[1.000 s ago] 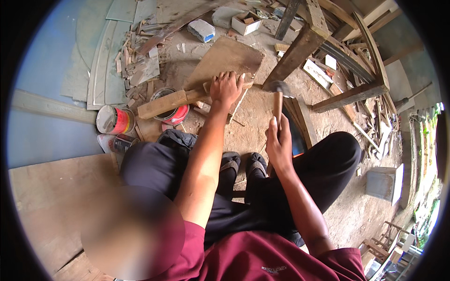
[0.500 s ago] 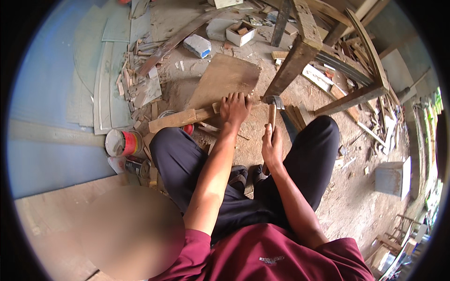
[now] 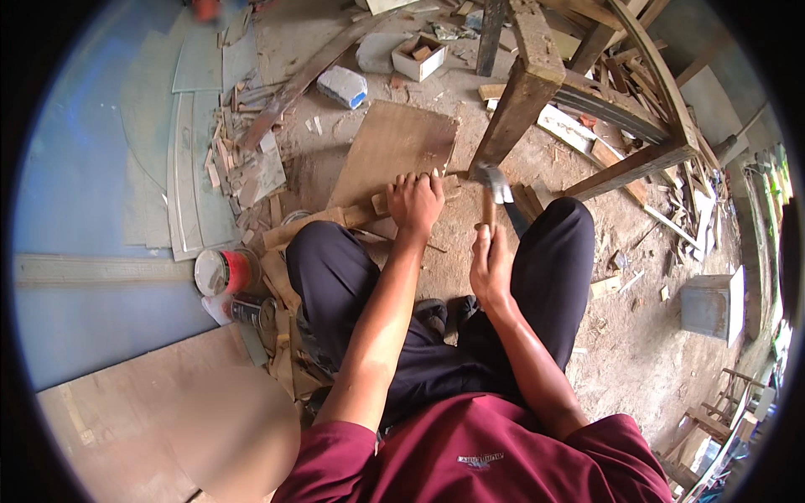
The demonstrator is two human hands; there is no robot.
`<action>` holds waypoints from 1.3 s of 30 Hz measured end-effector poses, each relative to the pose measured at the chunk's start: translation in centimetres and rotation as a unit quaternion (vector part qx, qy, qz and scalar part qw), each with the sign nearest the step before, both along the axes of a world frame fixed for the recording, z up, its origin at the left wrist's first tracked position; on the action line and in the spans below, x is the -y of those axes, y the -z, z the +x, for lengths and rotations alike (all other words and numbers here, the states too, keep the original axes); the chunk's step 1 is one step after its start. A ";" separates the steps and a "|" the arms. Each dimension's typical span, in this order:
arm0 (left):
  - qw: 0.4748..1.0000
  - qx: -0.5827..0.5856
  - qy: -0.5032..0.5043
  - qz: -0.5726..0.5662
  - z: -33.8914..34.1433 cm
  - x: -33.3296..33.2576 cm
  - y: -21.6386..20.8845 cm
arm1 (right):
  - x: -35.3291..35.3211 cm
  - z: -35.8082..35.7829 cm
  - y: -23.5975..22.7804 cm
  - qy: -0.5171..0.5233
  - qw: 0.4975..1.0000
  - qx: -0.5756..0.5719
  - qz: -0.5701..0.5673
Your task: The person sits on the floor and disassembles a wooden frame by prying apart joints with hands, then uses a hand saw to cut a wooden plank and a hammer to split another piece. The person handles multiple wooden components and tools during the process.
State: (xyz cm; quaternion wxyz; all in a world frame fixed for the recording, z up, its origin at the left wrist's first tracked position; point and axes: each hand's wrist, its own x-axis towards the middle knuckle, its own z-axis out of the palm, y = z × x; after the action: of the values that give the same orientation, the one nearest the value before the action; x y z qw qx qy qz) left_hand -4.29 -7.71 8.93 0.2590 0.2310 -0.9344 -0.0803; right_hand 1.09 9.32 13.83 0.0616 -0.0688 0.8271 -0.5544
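My right hand (image 3: 491, 264) is closed round the wooden handle of a claw hammer (image 3: 489, 206). The hammer's metal head is up, just to the right of the wood in front of me. My left hand (image 3: 415, 204) presses down with curled fingers on a wooden strip (image 3: 366, 211) that runs crosswise beyond my knees. Against the strip's far side lies a flat brown wooden panel (image 3: 401, 138). Whether a nail is under my left fingertips is too small to tell.
A wooden frame with legs (image 3: 521, 109) stands at the far right. Left of my knee are a paint can (image 3: 225, 272) and a dark tin (image 3: 250, 311). A white box (image 3: 419, 57), a pale block (image 3: 343, 87) and wood scraps (image 3: 225, 155) litter the floor; a metal box (image 3: 708, 305) sits right.
The whole view has shifted slightly. The hammer head has tilted and dropped a little, still in my right hand. My left hand stays on the wooden strip.
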 end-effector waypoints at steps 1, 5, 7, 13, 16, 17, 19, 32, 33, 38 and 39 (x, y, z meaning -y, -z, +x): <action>1.000 0.009 -0.004 -0.006 0.1 0.2 0.1 | 0.0 0.3 -1.8 -0.017 0.999 -0.049 -0.012; 1.000 0.030 0.000 -0.004 -0.2 -0.5 -0.2 | -1.2 0.3 0.1 -0.049 0.990 -0.130 0.006; 1.000 0.002 0.020 0.012 -0.2 -0.2 -0.3 | -1.0 -0.4 2.4 -0.039 0.986 -0.034 0.158; 0.998 0.057 -0.001 0.010 -0.1 0.3 0.0 | -1.6 -0.5 -3.5 -0.016 0.993 -0.119 0.002; 0.998 0.057 -0.001 0.004 -0.3 0.2 0.0 | -0.1 -0.4 -3.9 -0.045 0.984 -0.171 -0.028; 0.999 0.049 0.000 0.001 -0.4 0.1 0.0 | 0.1 -0.5 -3.1 -0.057 0.992 -0.113 0.016; 0.999 0.032 0.000 -0.002 -0.4 -0.1 -0.1 | 0.0 -1.2 -1.3 -0.066 0.993 -0.014 0.096; 1.000 -0.002 -0.001 -0.007 -0.6 0.0 0.5 | 0.2 -3.7 -3.2 -0.126 0.973 -0.028 0.189; 1.000 -0.005 0.000 -0.007 -0.8 -0.2 0.6 | -0.5 -4.8 -2.5 -0.114 0.977 -0.019 0.180; 1.000 0.000 -0.004 -0.014 0.0 0.4 0.8 | 0.5 -6.3 -9.3 -0.085 0.994 -0.002 0.076; 1.000 -0.001 -0.008 -0.014 0.0 0.5 0.8 | 0.7 -6.4 -9.3 -0.094 0.993 -0.013 0.068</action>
State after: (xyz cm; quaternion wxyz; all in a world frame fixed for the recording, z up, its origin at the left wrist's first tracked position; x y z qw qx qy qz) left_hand -4.26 -8.26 8.11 0.2640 0.2344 -0.9333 -0.0652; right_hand -5.32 8.63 23.14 0.1070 -0.1495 0.8534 -0.4878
